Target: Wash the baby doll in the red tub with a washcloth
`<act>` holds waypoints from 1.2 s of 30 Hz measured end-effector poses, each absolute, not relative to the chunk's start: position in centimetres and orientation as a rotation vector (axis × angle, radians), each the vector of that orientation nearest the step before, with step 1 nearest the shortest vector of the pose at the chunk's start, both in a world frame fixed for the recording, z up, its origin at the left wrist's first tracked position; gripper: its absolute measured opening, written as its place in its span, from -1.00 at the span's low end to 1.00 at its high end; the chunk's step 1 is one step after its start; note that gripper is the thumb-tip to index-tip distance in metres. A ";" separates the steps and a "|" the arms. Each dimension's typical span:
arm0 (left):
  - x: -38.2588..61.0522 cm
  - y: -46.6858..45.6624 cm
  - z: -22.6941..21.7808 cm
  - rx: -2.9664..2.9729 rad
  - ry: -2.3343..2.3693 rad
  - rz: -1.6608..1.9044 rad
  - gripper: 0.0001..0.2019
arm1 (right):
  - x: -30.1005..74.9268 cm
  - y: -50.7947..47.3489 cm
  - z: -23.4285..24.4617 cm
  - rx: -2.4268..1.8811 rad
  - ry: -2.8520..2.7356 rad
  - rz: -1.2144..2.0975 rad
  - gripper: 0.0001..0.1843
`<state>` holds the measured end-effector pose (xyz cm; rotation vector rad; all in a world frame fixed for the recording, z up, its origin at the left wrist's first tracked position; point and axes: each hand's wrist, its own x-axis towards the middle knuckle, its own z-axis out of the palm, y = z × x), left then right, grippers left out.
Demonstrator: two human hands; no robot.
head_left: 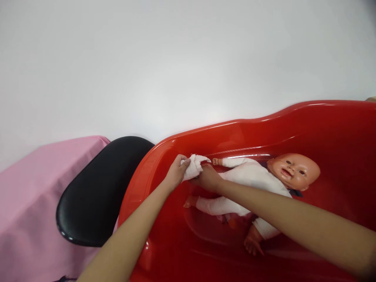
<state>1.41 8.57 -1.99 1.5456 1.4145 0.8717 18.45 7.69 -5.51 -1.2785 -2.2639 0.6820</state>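
Note:
A bunched white cloth [194, 166] is stretched between my two hands, above the foot end of a baby doll. My left hand [176, 170] pinches its left side between thumb and fingers. On the other side my right hand [208, 178] is closed at the cloth's edge, its fingers partly hidden. The baby doll [249, 176] lies on its back in a red baby bathtub [264, 129], its head to the right and its body in white. My right forearm passes over the doll's torso and hides part of it.
Left of the tub stands a black padded seat [96, 192]. Behind it, pink cloth [44, 176] covers a raised surface. A pale wall [176, 58] rises behind the tub. Something small and colourful [226, 219] lies beneath the doll's leg.

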 end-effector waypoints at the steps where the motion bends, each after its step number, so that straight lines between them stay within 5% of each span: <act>1: 1.3 8.7 -2.0 1.550 1.421 0.886 -0.67 | 18.4 7.8 -5.7 -1.242 -2.283 0.675 -0.80; 16: -1.1 10.3 -2.2 1.633 1.794 1.202 -0.79 | 18.0 6.3 -6.1 -1.293 -2.575 0.499 -0.74; 36: -0.5 9.8 -1.4 1.591 1.828 1.143 -0.84 | 16.8 7.0 -10.3 -1.240 -2.830 0.257 -0.45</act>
